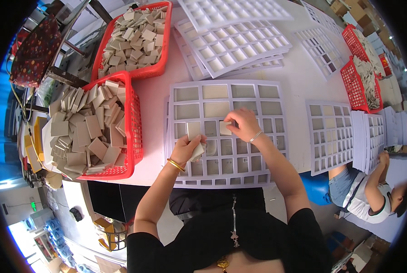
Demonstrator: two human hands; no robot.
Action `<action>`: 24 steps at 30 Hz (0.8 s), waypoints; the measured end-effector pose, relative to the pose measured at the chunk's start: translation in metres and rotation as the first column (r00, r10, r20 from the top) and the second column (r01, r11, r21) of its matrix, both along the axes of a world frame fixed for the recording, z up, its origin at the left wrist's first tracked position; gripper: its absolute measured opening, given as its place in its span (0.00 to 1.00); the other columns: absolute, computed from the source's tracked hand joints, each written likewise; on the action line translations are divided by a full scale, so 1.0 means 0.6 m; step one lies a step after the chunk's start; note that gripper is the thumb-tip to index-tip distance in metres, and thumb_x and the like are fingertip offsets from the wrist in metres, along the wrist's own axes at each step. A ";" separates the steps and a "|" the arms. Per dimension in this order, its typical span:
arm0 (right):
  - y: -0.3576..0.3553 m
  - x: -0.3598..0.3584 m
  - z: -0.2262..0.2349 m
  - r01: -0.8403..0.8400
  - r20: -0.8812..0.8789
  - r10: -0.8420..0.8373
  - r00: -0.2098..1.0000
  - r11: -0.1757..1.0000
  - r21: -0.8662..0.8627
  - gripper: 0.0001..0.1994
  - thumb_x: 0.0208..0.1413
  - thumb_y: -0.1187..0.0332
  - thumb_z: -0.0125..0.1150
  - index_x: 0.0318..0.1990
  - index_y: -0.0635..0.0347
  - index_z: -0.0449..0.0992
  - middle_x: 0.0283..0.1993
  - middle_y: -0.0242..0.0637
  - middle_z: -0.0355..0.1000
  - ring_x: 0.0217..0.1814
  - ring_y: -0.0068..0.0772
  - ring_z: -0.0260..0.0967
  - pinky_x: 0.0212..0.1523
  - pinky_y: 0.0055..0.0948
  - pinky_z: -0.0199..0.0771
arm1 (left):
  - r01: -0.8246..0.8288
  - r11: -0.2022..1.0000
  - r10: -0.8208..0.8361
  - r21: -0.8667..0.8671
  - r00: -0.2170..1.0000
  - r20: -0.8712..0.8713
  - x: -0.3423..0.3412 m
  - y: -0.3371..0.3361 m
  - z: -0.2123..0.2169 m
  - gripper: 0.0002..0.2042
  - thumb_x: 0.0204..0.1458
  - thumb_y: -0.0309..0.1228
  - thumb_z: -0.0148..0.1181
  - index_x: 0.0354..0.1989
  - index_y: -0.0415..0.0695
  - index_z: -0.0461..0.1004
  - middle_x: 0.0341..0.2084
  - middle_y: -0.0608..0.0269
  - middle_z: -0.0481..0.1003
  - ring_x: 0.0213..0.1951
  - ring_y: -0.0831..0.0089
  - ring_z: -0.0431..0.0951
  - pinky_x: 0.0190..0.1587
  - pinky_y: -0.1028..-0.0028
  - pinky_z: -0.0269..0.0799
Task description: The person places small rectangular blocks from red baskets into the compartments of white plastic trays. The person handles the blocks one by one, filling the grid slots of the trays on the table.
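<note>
Your right hand (pixel 245 126) pinches one small square beige tile (pixel 225 128) between thumb and fingertips, holding it low over a cell near the middle of the white plastic grid tray (pixel 228 132) in front of you. Your left hand (pixel 188 150) is closed around a short stack of beige tiles (pixel 195 144), standing just beside the right hand over the tray's lower left part.

To seat the tile well, keep it flat and square to the cell walls, so that no corner rides up on a white rib; the cells differ in size across the tray, so match tile to cell before you let go. Hold the stack steady and close, so the right hand has little way to travel for the next piece.

On your left, the red plastic basket of loose beige tiles (pixel 129 132) nearly touches the tray's edge, so there is little room to swing the left elbow outward. The near edge of the white table (pixel 303 77) lies just under your forearms. More white grid trays (pixel 233 43) lie stacked beyond, and open table shows to the right.
</note>
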State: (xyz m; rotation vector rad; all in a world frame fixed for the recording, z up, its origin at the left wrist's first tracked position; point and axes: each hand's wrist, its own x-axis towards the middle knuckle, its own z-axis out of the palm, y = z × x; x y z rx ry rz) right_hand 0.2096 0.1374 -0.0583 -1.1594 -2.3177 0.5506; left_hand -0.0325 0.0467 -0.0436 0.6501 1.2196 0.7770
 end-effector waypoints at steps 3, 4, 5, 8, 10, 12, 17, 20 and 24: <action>-0.006 -0.011 0.016 0.025 0.145 -0.047 0.988 0.989 0.148 0.11 0.43 0.68 0.69 0.35 0.51 0.74 0.38 0.30 0.71 0.37 0.37 0.66 0.45 0.40 0.61 | 0.022 0.999 -0.020 0.034 0.999 -0.046 0.006 0.003 0.005 0.14 0.60 0.38 0.52 0.42 0.41 0.77 0.29 0.67 0.76 0.25 0.81 0.75 0.20 0.78 0.72; -0.009 -0.017 0.024 0.034 0.193 -0.070 0.979 0.982 0.186 0.11 0.43 0.67 0.69 0.36 0.51 0.74 0.40 0.30 0.71 0.38 0.38 0.67 0.45 0.40 0.62 | 0.078 0.995 -0.076 0.055 0.996 -0.044 0.007 0.003 0.004 0.14 0.60 0.38 0.51 0.42 0.41 0.76 0.29 0.67 0.76 0.25 0.81 0.75 0.21 0.78 0.71; -0.013 -0.026 0.034 0.041 0.016 -0.043 0.999 0.992 0.119 0.12 0.44 0.68 0.69 0.37 0.52 0.75 0.39 0.30 0.71 0.39 0.37 0.68 0.44 0.38 0.64 | 0.134 0.988 -0.131 0.075 0.990 -0.043 0.007 0.002 0.002 0.14 0.61 0.37 0.51 0.43 0.41 0.76 0.29 0.67 0.76 0.25 0.81 0.74 0.21 0.78 0.71; -0.024 -0.053 0.060 -0.098 -0.379 0.007 0.925 0.971 -0.220 0.12 0.47 0.69 0.68 0.40 0.56 0.75 0.37 0.31 0.73 0.39 0.31 0.70 0.40 0.32 0.69 | 0.226 0.963 -0.221 0.149 0.974 -0.046 0.022 -0.001 -0.016 0.14 0.61 0.37 0.50 0.43 0.41 0.76 0.29 0.68 0.76 0.25 0.82 0.74 0.22 0.79 0.71; -0.025 -0.059 0.064 -0.324 -0.476 0.024 0.879 0.763 -0.559 0.12 0.49 0.71 0.66 0.41 0.59 0.74 0.35 0.31 0.74 0.37 0.26 0.72 0.36 0.27 0.71 | 0.240 0.958 -0.236 0.155 0.971 -0.046 0.025 -0.003 -0.020 0.13 0.61 0.37 0.51 0.43 0.41 0.76 0.29 0.68 0.76 0.25 0.81 0.74 0.23 0.79 0.72; -0.023 -0.070 0.050 -0.248 -0.486 -0.038 0.873 0.823 -0.511 0.09 0.52 0.73 0.63 0.41 0.61 0.74 0.34 0.33 0.77 0.33 0.20 0.72 0.34 0.23 0.72 | 0.220 0.969 -0.216 0.113 0.975 -0.041 0.022 -0.007 -0.019 0.13 0.61 0.37 0.51 0.45 0.41 0.75 0.31 0.68 0.75 0.25 0.80 0.74 0.24 0.78 0.73; -0.004 -0.072 0.003 -0.074 -0.343 -0.102 0.934 0.882 -0.465 0.08 0.52 0.74 0.62 0.40 0.61 0.76 0.35 0.37 0.76 0.33 0.29 0.75 0.37 0.25 0.74 | -0.194 0.979 0.202 -0.059 0.953 0.228 -0.015 -0.027 -0.002 0.16 0.58 0.40 0.56 0.49 0.44 0.71 0.38 0.67 0.72 0.35 0.73 0.76 0.35 0.72 0.78; -0.002 -0.081 -0.005 -0.092 -0.258 -0.011 0.966 0.919 -0.383 0.09 0.49 0.74 0.64 0.39 0.59 0.76 0.34 0.37 0.74 0.34 0.35 0.74 0.37 0.30 0.74 | -0.236 0.964 0.266 -0.124 0.878 0.397 -0.029 -0.040 0.006 0.18 0.54 0.39 0.61 0.50 0.46 0.68 0.42 0.64 0.70 0.42 0.69 0.75 0.39 0.70 0.79; -0.006 -0.099 -0.003 -0.068 -0.036 0.064 0.997 0.990 -0.122 0.09 0.45 0.73 0.67 0.35 0.55 0.75 0.31 0.36 0.69 0.35 0.38 0.72 0.34 0.35 0.72 | -0.267 0.958 0.284 -0.099 0.856 0.431 -0.027 -0.050 0.008 0.18 0.51 0.28 0.61 0.50 0.45 0.65 0.42 0.60 0.69 0.43 0.68 0.74 0.42 0.68 0.78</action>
